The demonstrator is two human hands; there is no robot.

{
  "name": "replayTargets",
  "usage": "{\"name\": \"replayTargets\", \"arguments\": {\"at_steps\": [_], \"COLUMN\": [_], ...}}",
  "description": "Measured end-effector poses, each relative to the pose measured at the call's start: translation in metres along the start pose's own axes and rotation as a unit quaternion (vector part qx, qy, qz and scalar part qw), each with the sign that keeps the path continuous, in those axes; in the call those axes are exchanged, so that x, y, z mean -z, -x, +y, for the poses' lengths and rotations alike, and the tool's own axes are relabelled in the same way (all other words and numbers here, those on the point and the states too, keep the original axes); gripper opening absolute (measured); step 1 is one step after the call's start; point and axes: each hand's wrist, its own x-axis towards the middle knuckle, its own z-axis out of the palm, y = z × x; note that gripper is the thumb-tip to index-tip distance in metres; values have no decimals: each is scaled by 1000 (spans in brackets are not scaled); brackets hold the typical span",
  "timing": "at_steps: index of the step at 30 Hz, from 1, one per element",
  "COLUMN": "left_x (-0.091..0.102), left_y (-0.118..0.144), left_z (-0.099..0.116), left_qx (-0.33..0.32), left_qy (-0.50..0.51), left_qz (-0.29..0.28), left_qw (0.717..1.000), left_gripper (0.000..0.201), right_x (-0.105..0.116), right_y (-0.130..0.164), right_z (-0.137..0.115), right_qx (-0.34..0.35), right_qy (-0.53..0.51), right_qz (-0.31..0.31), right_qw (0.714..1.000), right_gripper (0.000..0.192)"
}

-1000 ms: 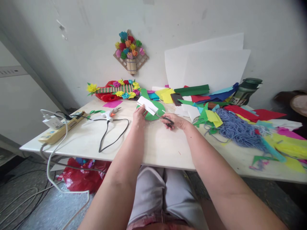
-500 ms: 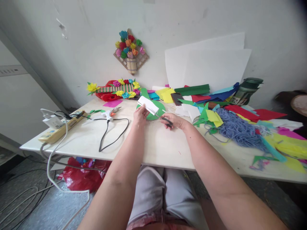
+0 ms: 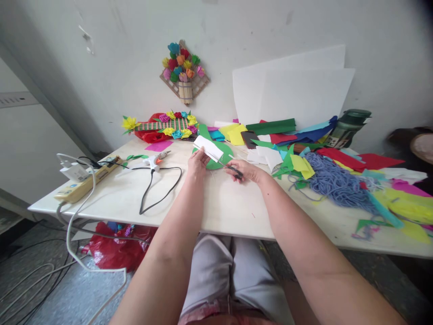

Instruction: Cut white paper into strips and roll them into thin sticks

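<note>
My left hand (image 3: pixel 199 161) is closed on a folded piece of white paper (image 3: pixel 209 148), thumb on top. In my right hand (image 3: pixel 245 169) is a pair of scissors (image 3: pixel 234 170) with black handles. Their blades point left and meet the paper's right end near its lower corner; whether they are parted there is too small to tell. Under the white paper lies a green paper shape (image 3: pixel 223 149) with a rounded body, partly covered by the paper and my left hand.
On the left stand a glue gun (image 3: pixel 154 160) with a black cord and a power strip (image 3: pixel 77 185). To the right lie blue yarn (image 3: pixel 338 180), coloured paper scraps (image 3: pixel 302 167) and a dark bottle (image 3: pixel 350 128). Behind is a flower-trimmed bamboo piece (image 3: pixel 162 125).
Almost nothing differs. The scissors and my right hand have shifted very slightly to the left at the paper's right end, while my left hand keeps its hold.
</note>
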Motion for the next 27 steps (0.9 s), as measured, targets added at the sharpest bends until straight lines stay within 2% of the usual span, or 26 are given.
{"name": "replayTargets", "arguments": {"at_steps": [11, 27], "left_x": [-3, -4], "left_y": [1, 1], "left_z": [1, 0], "left_qx": [10, -4], "left_qy": [24, 30], "left_qz": [16, 33], "left_qw": [1000, 999], "left_gripper": [13, 17], "right_x": [2, -2], "right_y": [-1, -1], "right_z": [3, -1], "right_qx": [11, 18], "right_qy": [27, 3], "right_qz": [-6, -5], "right_qw": [1000, 1000], "right_gripper": [33, 34]}}
